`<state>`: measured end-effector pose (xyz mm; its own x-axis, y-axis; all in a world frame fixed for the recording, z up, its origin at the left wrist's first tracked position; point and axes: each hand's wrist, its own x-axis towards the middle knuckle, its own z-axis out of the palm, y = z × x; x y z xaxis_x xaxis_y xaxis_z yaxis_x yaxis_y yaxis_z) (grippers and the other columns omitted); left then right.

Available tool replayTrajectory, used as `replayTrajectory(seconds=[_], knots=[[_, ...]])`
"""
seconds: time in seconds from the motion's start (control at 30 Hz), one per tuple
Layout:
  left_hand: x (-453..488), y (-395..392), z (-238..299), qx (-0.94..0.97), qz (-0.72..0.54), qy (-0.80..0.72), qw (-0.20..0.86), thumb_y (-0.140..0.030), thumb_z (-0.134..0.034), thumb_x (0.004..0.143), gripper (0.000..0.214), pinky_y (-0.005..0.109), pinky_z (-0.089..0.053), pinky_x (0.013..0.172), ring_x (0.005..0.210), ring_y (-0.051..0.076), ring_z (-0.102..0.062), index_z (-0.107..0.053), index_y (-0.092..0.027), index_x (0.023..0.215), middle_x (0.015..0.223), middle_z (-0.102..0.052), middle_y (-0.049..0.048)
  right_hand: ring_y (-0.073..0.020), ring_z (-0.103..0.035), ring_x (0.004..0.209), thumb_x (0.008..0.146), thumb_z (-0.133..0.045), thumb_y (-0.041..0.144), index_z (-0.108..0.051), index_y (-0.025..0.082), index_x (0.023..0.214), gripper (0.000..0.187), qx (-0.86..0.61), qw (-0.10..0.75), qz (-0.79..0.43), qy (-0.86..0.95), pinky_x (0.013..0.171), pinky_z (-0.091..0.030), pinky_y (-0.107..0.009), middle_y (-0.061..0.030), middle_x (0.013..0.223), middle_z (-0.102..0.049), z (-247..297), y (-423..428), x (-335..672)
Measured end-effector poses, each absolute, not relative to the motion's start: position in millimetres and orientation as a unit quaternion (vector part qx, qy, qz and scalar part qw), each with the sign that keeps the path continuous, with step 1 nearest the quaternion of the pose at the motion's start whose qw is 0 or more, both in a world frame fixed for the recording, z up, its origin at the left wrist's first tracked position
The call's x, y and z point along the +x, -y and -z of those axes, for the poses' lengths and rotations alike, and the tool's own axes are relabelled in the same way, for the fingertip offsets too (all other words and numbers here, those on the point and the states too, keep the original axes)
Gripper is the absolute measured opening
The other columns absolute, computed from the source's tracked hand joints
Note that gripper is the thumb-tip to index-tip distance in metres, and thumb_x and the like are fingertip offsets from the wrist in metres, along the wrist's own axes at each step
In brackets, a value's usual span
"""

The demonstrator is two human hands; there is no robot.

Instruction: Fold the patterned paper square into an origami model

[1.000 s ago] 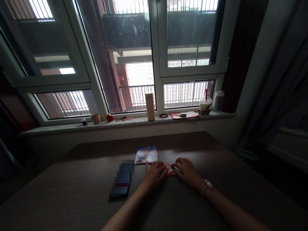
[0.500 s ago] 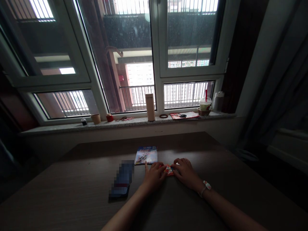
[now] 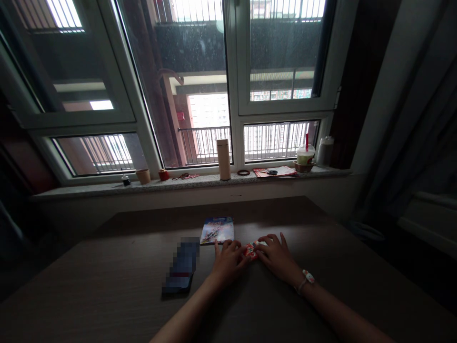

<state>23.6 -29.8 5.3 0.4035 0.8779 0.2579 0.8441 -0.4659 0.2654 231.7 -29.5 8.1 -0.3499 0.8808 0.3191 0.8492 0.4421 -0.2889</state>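
- As pale daylight comes through it, the window (image 3: pixel 233 71) fills the upper half of the view in a light-coloured frame.
- The brown table (image 3: pixel 124 271) spreads below it, broad and dark, with a soft sheen near its far edge.
- The speckled windowsill (image 3: pixel 85 190) carries a row of small things, among them a beige flask (image 3: pixel 224 161), a tan cup (image 3: pixel 143 177) toward the left end and a lidded drink (image 3: pixel 305 156) with a red straw toward the right.
- The left hand (image 3: pixel 228 261) is palm down, partly open, its fingers loosely bent; the outermost finger stretches up toward the near edge of the booklet (image 3: pixel 218 229). Its thumb side touches the left side of a red patterned piece (image 3: pixel 251 250).
- The right hand (image 3: pixel 277 255) is also palm down and half open, the outermost finger lifted away from the others. Its fingertips touch the right side of the same piece. Whether either hand pinches the piece or only presses on it, I cannot tell.
- The dark oblong object (image 3: pixel 183 264), partly pixelated, lies left of the left hand, apart from it.
- The booklet lies flat just beyond the left hand, its cover blue and white.
- The red patterned piece lies on the table between the two hands, partly covered by fingers.
- The bracelet (image 3: pixel 307 277) circles the right wrist.
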Motion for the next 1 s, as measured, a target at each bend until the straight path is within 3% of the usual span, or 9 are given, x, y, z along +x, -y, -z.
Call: replayTrajectory(seconds=[0.1,0.3,0.6,1.0], knots=[[22.9,31.2,-6.6,0.834,-0.189,-0.515,0.055,-0.051,-0.049,0.093,0.030,0.071,0.000,0.110,0.121,0.029,-0.044,-0.065,-0.038,0.116,0.120,-0.060,0.0011,-0.0261,-0.044,0.122,0.094,-0.044,0.042,-0.069,0.033,0.101,0.028,-0.534,0.227,-0.027,0.814,0.112,-0.011,-0.062,-0.0020,0.127,-0.057,-7.4,28.7,230.9],[22.1,33.1,-6.6,0.836,-0.203,-0.503,0.083,-0.045,-0.057,0.090,0.020,0.070,-0.004,0.110,0.123,0.030,-0.041,-0.073,-0.039,0.101,0.123,-0.058,0.0010,-0.0249,-0.047,0.118,0.094,-0.041,0.042,-0.067,0.032,0.104,0.029,-0.526,0.229,-0.069,0.816,0.111,-0.008,-0.065,-0.0016,0.118,-0.064,-3.1,25.4,233.0],[18.5,29.6,-10.0,0.847,-0.180,-0.487,0.119,-0.039,-0.063,0.086,0.020,0.065,-0.015,0.112,0.130,0.031,-0.036,-0.072,-0.042,0.103,0.134,-0.054,-0.0019,-0.0278,-0.038,0.132,0.087,-0.051,0.039,-0.065,0.033,0.107,0.026,-0.505,0.224,-0.150,0.820,0.112,-0.008,-0.065,-0.0014,0.130,-0.059,0.3,17.3,244.3],[14.1,25.3,-8.9,0.845,-0.172,-0.497,0.101,-0.037,-0.062,0.087,0.022,0.072,-0.003,0.110,0.133,0.032,-0.033,-0.070,-0.043,0.107,0.139,-0.052,-0.0023,-0.0264,-0.033,0.136,0.092,-0.048,0.044,-0.063,0.041,0.116,0.029,-0.490,0.204,-0.137,0.836,0.112,-0.009,-0.064,0.0004,0.133,-0.056,2.6,16.7,245.8]])
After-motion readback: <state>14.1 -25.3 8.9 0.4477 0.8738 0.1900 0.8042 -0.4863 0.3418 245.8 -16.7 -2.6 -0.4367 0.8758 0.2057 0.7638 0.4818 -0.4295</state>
